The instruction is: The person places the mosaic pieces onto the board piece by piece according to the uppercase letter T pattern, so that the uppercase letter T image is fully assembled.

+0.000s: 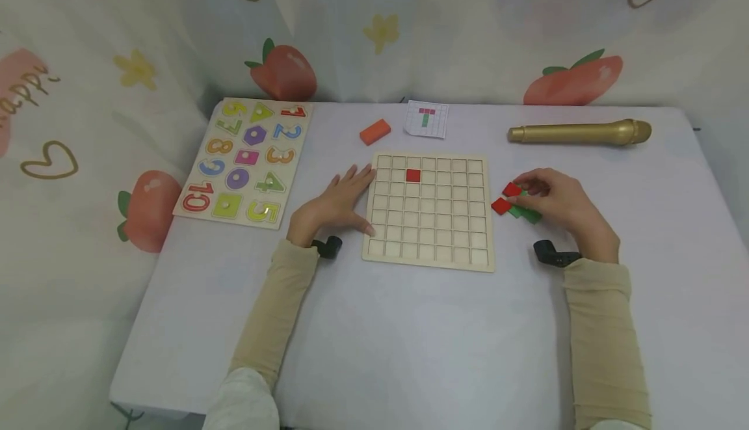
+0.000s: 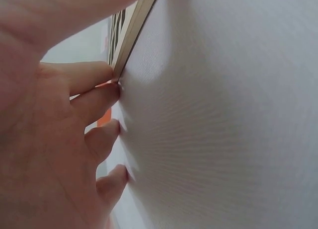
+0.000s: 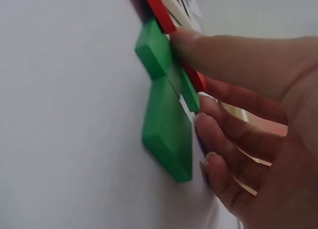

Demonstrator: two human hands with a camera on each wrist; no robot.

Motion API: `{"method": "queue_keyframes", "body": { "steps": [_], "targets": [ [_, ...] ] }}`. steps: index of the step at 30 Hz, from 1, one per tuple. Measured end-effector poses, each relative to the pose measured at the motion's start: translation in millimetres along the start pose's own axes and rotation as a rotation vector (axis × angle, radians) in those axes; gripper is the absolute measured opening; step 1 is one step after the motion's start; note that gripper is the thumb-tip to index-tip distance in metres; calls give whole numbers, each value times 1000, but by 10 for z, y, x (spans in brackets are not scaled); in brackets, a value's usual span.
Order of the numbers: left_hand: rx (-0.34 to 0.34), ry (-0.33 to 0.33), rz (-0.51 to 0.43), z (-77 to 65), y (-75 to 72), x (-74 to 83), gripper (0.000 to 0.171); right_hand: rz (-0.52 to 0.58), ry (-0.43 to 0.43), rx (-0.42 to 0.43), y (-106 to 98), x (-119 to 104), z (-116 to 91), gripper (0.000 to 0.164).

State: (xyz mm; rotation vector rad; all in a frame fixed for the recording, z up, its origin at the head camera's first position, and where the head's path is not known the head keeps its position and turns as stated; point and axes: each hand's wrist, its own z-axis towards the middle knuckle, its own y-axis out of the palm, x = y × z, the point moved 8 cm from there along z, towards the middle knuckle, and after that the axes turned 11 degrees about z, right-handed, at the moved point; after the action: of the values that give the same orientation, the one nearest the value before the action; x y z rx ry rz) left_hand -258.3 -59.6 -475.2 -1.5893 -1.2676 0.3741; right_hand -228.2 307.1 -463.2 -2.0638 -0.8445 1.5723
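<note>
A wooden grid board lies mid-table, with one red square tile set in a cell of its second row. At the board's left edge my left hand rests with fingers spread, index fingertip and thumb right at the rim. Just right of the board, my right hand pinches a red tile between thumb and fingers, over a small pile. Another red tile lies in that pile beside several green tiles. From the right wrist, the thumb partly covers the pinched tile.
A number-and-shape puzzle board lies at the left. Behind the grid board are an orange block and a card showing a red-and-green T on a grid. A gold microphone lies at the back right. A curtain hangs behind the table.
</note>
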Motion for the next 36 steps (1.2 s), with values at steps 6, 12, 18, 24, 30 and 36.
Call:
{"method": "queue_keyframes", "body": {
  "steps": [6,12,18,24,30,36],
  "targets": [
    [4,5,-14,3,-22,-7,126,-11,-2,32,-13,1,34,51],
    [1,6,-18,2,-17,1,125,-24,-1,43,-25,12,22,51],
    [13,13,-13,0,-23,1,125,-9,8,69,-43,0,17,53],
    [10,9,-10,8,-11,15,126,5,5,92,-60,-18,5,54],
    [2,15,-6,22,-10,-1,127,36,-37,132,-60,-122,7,53],
    [2,36,-15,11,-5,-35,126,33,-94,130,15,-282,43,47]
  ]
}}
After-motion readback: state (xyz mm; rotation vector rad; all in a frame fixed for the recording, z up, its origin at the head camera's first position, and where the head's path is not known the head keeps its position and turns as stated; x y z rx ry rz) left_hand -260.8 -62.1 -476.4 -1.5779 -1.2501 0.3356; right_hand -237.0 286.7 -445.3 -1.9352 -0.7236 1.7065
